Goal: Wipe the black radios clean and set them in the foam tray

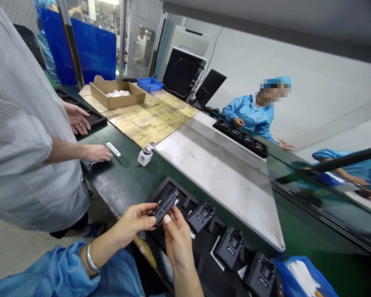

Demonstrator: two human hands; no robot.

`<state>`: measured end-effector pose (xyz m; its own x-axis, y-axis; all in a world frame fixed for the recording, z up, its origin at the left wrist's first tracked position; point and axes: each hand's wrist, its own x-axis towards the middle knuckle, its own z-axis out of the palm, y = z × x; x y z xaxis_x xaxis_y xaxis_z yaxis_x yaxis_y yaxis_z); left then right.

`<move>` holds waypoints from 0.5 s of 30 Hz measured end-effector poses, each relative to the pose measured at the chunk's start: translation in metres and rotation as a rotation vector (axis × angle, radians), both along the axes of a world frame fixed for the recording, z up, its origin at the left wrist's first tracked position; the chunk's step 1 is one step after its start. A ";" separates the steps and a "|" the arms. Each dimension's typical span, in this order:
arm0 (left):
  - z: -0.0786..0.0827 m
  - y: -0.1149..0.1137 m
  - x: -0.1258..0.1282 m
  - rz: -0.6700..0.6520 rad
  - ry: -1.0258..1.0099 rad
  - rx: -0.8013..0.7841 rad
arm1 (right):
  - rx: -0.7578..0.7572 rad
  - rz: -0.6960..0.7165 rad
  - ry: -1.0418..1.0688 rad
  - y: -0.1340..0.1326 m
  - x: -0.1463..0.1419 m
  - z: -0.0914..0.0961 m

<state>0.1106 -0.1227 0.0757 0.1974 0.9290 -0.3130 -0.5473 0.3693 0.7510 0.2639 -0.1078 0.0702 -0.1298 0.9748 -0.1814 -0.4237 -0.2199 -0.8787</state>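
Between my two hands is a black handheld electronic device [167, 207], tilted, with a row of buttons along the side facing me. My left hand [137, 222] pinches its near end, while the fingers and thumb of my right hand [177, 235] grip its right side. Below it lies a black compartment tray [200, 255]. Several similar black devices sit in that tray, the closest being one device [200, 217] just right of my right hand. White paper slips [217, 255] show beside and under them.
A co-worker's hand [98, 153] rests by a white label strip [113, 149] at left. Ahead stand a white pump bottle [145, 156], a cardboard box [111, 99] and a blue tray [150, 84]. A blue bin [306, 276] sits at right. Beyond the white board [216, 165], another black tray [241, 138] holds devices.
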 end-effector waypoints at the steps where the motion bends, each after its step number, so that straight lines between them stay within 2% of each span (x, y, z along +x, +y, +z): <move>1: 0.000 0.000 0.000 0.000 -0.002 0.002 | -0.002 -0.002 -0.002 0.000 0.000 0.000; 15: -0.005 -0.001 0.003 -0.008 -0.014 0.033 | -0.007 -0.028 -0.019 -0.001 0.000 -0.002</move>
